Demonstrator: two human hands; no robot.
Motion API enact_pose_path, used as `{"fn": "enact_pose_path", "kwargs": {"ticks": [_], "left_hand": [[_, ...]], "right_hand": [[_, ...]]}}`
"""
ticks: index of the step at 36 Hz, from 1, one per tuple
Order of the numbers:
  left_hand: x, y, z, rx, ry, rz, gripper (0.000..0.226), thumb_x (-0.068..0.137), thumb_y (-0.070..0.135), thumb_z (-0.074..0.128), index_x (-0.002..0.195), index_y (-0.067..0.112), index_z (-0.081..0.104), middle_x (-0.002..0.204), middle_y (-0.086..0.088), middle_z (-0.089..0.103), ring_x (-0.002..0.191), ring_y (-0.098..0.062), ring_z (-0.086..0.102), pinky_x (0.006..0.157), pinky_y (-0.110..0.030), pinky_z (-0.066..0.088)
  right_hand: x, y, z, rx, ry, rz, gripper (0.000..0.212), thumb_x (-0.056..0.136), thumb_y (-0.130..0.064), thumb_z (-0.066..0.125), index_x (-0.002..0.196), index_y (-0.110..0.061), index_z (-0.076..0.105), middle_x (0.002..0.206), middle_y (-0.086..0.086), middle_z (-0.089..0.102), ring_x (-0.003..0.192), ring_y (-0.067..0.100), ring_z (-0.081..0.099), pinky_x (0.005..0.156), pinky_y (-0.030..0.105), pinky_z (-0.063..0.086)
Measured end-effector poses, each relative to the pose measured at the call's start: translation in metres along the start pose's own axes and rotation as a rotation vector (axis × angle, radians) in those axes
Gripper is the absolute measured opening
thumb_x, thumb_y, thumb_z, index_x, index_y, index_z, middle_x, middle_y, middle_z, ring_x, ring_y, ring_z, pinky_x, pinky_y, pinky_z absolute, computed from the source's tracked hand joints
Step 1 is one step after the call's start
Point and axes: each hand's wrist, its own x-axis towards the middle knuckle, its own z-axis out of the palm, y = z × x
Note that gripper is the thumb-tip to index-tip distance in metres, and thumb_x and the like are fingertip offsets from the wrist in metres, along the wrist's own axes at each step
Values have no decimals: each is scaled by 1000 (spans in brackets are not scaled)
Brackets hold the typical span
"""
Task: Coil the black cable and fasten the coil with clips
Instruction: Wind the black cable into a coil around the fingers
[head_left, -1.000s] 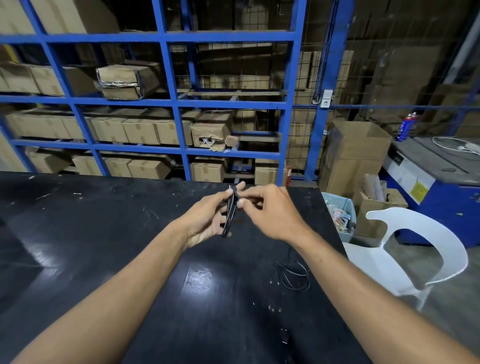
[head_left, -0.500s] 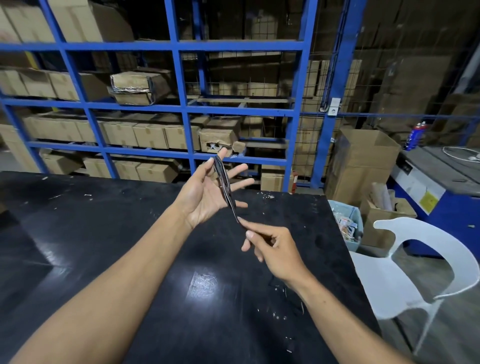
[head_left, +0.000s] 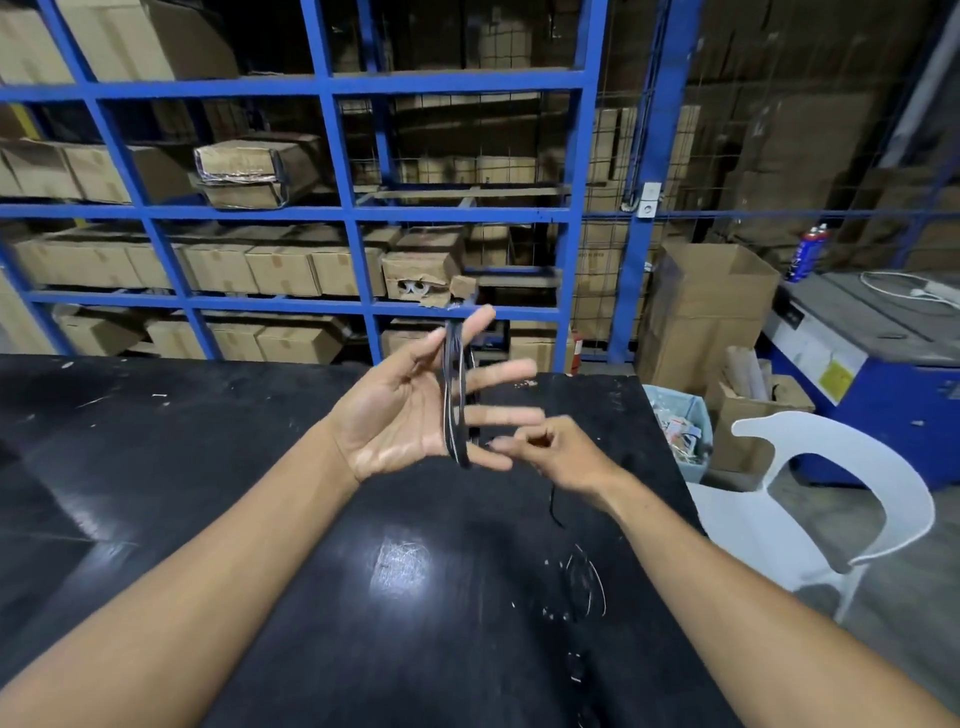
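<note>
The black cable (head_left: 453, 395) is wound in several narrow loops around the spread, straight fingers of my left hand (head_left: 395, 415), which is raised palm-up above the black table (head_left: 208, 467). My right hand (head_left: 563, 457) sits just right of the loops' lower end, fingers curled and pinching the cable's free strand. A thin tail hangs below that hand. A second thin black wire coil (head_left: 586, 582) lies on the table near my right forearm, with small dark pieces (head_left: 575, 667) closer to me that I cannot make out clearly.
A blue shelf frame (head_left: 337, 208) with cardboard boxes stands behind the table. Right of the table edge are a white plastic chair (head_left: 831, 499), a light blue bin (head_left: 680, 421), open cardboard boxes (head_left: 711, 296) and a blue machine (head_left: 883, 374).
My right hand left the coil's top, swung down below it, and now sits at the lower end of the loops. My left hand opened its fingers and rose slightly.
</note>
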Motion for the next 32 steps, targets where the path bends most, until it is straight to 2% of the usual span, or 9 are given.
{"fn": "enact_pose_path", "kwargs": {"ticks": [3, 7, 10, 15, 20, 22, 24, 28, 32], "left_hand": [[-8, -11, -5, 84, 40, -123, 50, 111, 48, 30, 161, 42, 33, 168, -20, 34, 150, -57, 31, 112, -78, 22], [-15, -23, -17, 145, 146, -227, 50, 110, 49, 36, 158, 41, 40, 164, -18, 43, 147, -52, 41, 110, -70, 33], [-14, -35, -25, 205, 223, -288, 48, 109, 50, 41, 156, 43, 43, 161, -14, 48, 145, -49, 46, 114, -79, 25], [-10, -45, -39, 275, 383, -305, 43, 107, 50, 45, 149, 45, 53, 153, -9, 59, 138, -43, 57, 116, -75, 26], [-2, -46, -50, 275, 605, -213, 52, 101, 48, 58, 147, 25, 56, 147, -16, 63, 128, -46, 64, 102, -73, 44], [0, -44, -53, 235, 652, -152, 55, 103, 46, 57, 148, 15, 55, 147, -18, 63, 134, -51, 57, 96, -69, 50], [3, -41, -56, 168, 664, -78, 56, 103, 46, 54, 145, 10, 57, 137, -17, 67, 125, -49, 60, 97, -71, 47], [8, -33, -62, 78, 615, 91, 45, 107, 44, 46, 149, 33, 57, 118, -8, 75, 95, -31, 73, 86, -58, 53], [14, -19, -62, -45, 628, 197, 44, 107, 42, 46, 149, 36, 56, 139, -20, 67, 113, -40, 71, 83, -64, 60]], "right_hand": [[21, -24, -20, -207, 5, -49, 27, 87, -16, 84, 69, -1, 71, 68, 5, 61, 69, 17, 51, 70, 34, 39], [39, -65, -39, -536, 14, -149, 34, 71, -43, 93, 67, -16, 73, 64, -8, 64, 63, 8, 53, 65, 33, 46], [42, -91, -43, -743, 28, -193, 34, 69, -49, 93, 66, -24, 70, 68, -7, 71, 70, 10, 63, 72, 42, 57], [37, -112, -29, -875, 44, -260, 32, 71, -50, 92, 69, -26, 70, 67, -13, 66, 71, 11, 63, 63, 39, 55], [30, -108, -16, -827, 114, -291, 19, 82, -34, 87, 72, -30, 72, 71, -17, 63, 72, 2, 61, 57, 24, 40], [25, -102, -10, -759, 132, -293, 7, 88, -29, 82, 82, -25, 80, 72, -18, 65, 72, -3, 60, 62, 23, 45], [20, -95, -2, -688, 171, -305, 9, 93, -27, 75, 96, -25, 83, 75, -18, 72, 74, -5, 62, 71, 25, 54], [9, -79, 16, -519, 234, -293, 27, 99, -24, 65, 121, -25, 79, 75, -22, 72, 67, -12, 58, 71, 5, 43], [-1, -60, 32, -289, 268, -286, 36, 103, -21, 57, 136, -27, 70, 71, -13, 75, 54, -5, 58, 58, 4, 38]]}}
